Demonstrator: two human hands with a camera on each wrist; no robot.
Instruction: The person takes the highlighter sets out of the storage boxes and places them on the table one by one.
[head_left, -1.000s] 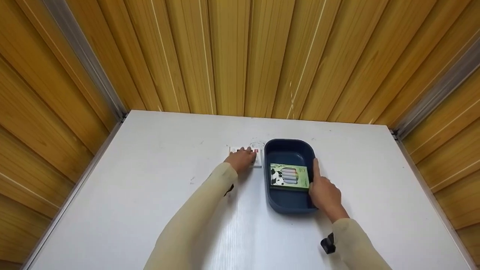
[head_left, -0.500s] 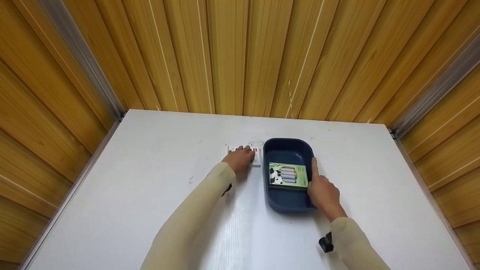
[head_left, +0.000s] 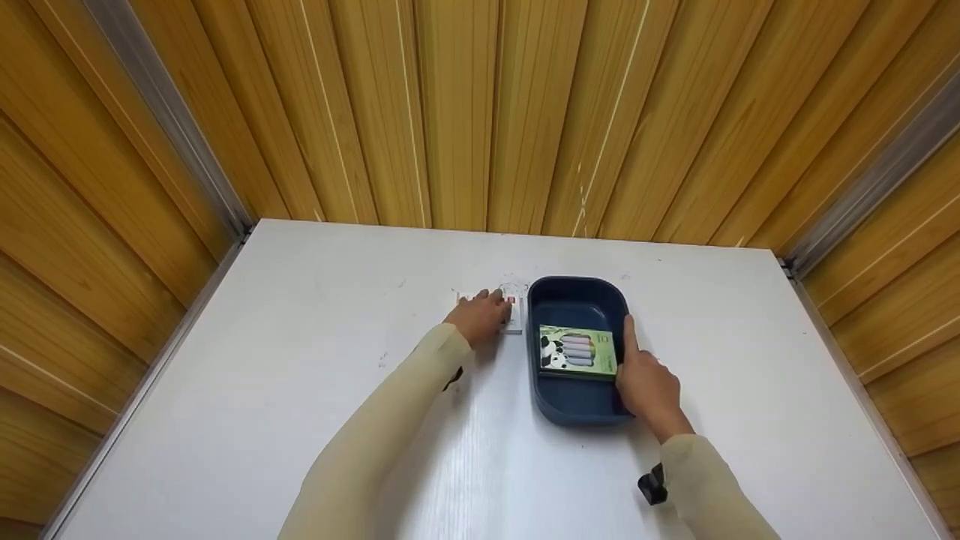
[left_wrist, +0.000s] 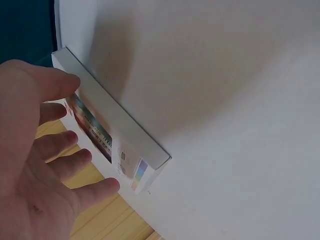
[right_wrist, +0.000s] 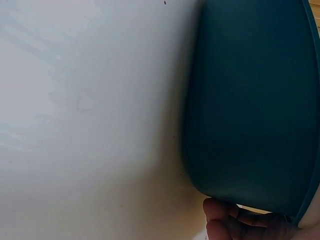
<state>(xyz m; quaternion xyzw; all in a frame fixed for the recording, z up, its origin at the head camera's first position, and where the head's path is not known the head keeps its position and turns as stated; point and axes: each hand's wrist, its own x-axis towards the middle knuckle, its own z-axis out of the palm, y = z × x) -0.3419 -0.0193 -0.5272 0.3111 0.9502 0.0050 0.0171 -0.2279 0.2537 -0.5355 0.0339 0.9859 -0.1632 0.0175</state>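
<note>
My left hand [head_left: 480, 318] rests on a small white carton [head_left: 514, 324] with fingers spread. In the left wrist view the carton [left_wrist: 120, 115] shows a cut-out window and a rainbow strip, and my thumb [left_wrist: 65, 84] lies at its long edge. A dark blue rectangular bin [head_left: 576, 405] stands just right of the carton. My right hand [head_left: 649, 387] grips the bin's right wall, index finger straight along the rim; in the right wrist view curled fingers [right_wrist: 235, 220] sit against the bin's outside [right_wrist: 250, 110]. A green panda box [head_left: 604, 352] picturing pastel sticks lies inside the bin.
Both things stand on a white table [head_left: 300, 315] with faint dark scuffs. Wood-look panels [head_left: 457, 112] rise behind and at both sides, with metal rails [head_left: 172, 120] in the corners. A dark wrist device [head_left: 653, 485] sits at the right sleeve.
</note>
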